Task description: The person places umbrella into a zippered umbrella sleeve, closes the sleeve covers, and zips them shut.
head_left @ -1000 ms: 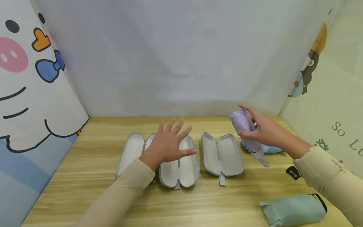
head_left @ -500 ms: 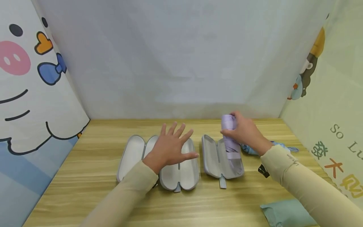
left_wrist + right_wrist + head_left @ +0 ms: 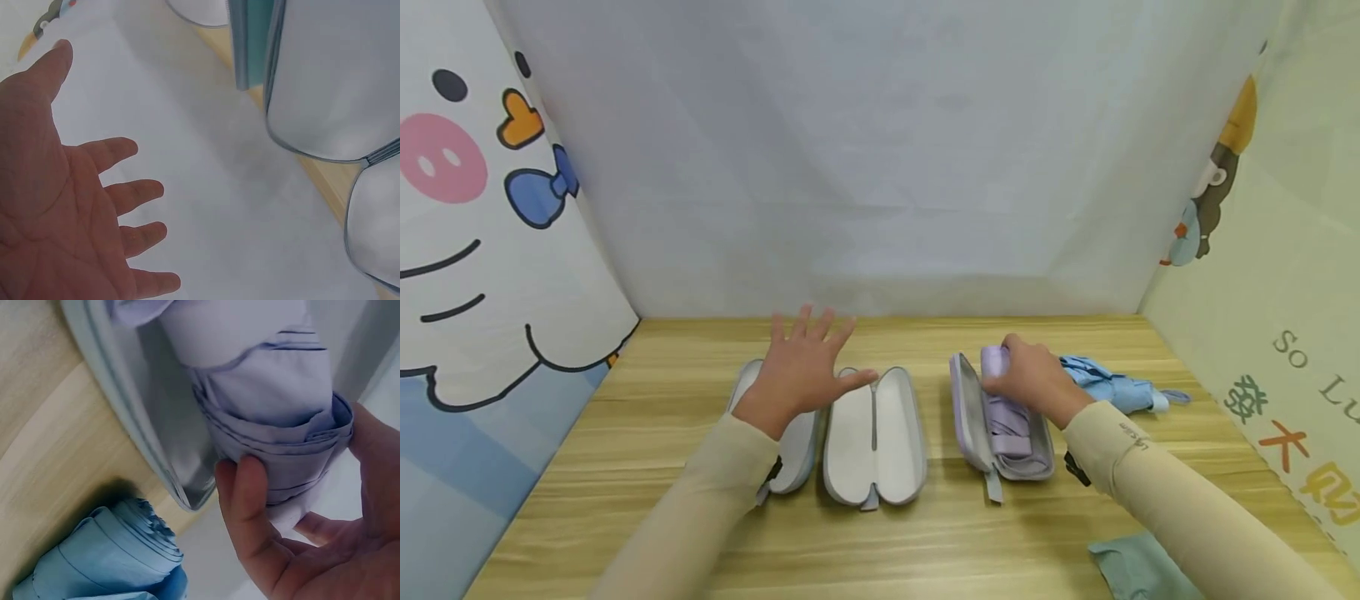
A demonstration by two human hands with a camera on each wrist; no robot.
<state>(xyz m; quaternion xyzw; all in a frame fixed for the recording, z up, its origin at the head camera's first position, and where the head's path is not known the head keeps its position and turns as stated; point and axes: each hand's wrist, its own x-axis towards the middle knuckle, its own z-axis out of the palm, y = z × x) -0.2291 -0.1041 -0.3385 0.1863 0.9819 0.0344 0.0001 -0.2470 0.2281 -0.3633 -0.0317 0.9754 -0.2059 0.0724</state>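
My right hand (image 3: 1033, 379) grips a folded purple umbrella (image 3: 1009, 429) near its far end. The umbrella lies lengthwise in the right half of an unfolded lavender hard case (image 3: 972, 421). In the right wrist view, fingers and thumb curl round the umbrella's wrapped fabric (image 3: 275, 394), beside the case rim (image 3: 137, 440). My left hand (image 3: 797, 371) hovers with fingers spread over the leftmost case (image 3: 801, 458), hiding much of it. Its palm (image 3: 69, 206) holds nothing in the left wrist view. Between the hands, a middle case (image 3: 850, 446) lies unfolded, showing a pale lining.
A folded blue umbrella (image 3: 1108, 387) lies just right of the lavender case, partly behind my right hand. Nearer the front right is a green fabric pouch (image 3: 1138, 567), partly covered by my right sleeve. A white backdrop (image 3: 880, 167) stands along the table's far edge.
The purple umbrella has moved left and down into the right-hand case with my right hand. That case has shifted slightly right. My left hand has drifted left, uncovering the middle case.
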